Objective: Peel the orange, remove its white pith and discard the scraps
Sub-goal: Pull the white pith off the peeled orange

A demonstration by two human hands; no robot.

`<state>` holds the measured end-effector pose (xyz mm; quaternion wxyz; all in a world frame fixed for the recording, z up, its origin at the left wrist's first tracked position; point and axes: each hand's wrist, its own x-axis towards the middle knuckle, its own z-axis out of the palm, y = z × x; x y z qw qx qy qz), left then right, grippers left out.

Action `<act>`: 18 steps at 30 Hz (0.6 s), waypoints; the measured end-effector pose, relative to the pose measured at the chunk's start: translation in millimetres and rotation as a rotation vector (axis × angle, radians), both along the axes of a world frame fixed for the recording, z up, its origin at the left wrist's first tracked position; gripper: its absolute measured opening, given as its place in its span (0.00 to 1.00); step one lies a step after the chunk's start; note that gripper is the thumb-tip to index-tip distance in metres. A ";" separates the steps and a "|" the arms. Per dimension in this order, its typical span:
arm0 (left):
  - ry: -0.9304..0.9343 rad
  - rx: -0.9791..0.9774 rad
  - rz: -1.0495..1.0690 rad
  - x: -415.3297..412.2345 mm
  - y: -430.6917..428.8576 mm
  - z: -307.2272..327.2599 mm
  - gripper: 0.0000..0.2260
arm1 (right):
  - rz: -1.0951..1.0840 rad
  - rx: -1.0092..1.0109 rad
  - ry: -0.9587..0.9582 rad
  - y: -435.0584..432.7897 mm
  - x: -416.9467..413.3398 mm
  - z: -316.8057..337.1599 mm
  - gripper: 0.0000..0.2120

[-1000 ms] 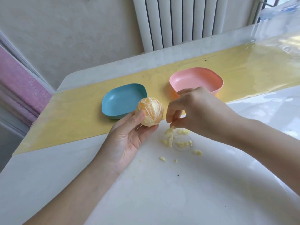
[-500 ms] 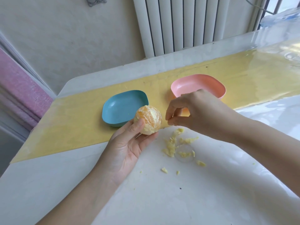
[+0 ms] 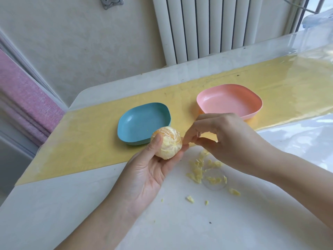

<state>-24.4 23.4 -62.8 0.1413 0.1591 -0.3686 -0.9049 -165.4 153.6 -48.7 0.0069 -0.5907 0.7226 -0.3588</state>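
A peeled orange [image 3: 168,143], pale with patches of white pith, sits in the fingers of my left hand [image 3: 146,170], thumb on its top left. My right hand [image 3: 223,141] is at the orange's right side, thumb and fingertips pinched together against its surface; whether a strand of pith is between them I cannot tell. A loose heap of pith scraps [image 3: 203,168] lies on the white table just below my right hand, some on a small clear disc [image 3: 214,183].
A blue dish [image 3: 129,125] stands right behind the orange on a yellow strip [image 3: 86,141], a pink dish [image 3: 255,100] behind my right hand; both hold nothing. A radiator [image 3: 216,26] and wall rise behind the table's far edge.
My right hand has come back from above the scrap heap to the orange's right side. The left hand has turned the orange, showing more pith.
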 end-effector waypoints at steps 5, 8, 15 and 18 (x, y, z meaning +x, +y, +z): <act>-0.007 0.057 0.016 0.1 2.5 4.0 0.21 | -0.027 -0.067 0.032 4.4 -3.8 -4.6 0.14; -0.068 0.047 0.055 0.3 4.6 6.5 0.14 | -0.040 -0.054 0.075 6.7 -6.8 -6.4 0.18; 0.051 0.110 -0.055 4.8 -3.9 5.5 0.22 | -0.077 -0.041 0.013 7.2 -4.4 -10.6 0.26; 0.073 0.074 -0.056 5.1 -3.3 4.6 0.21 | -0.113 -0.070 -0.013 6.1 -1.9 -8.8 0.19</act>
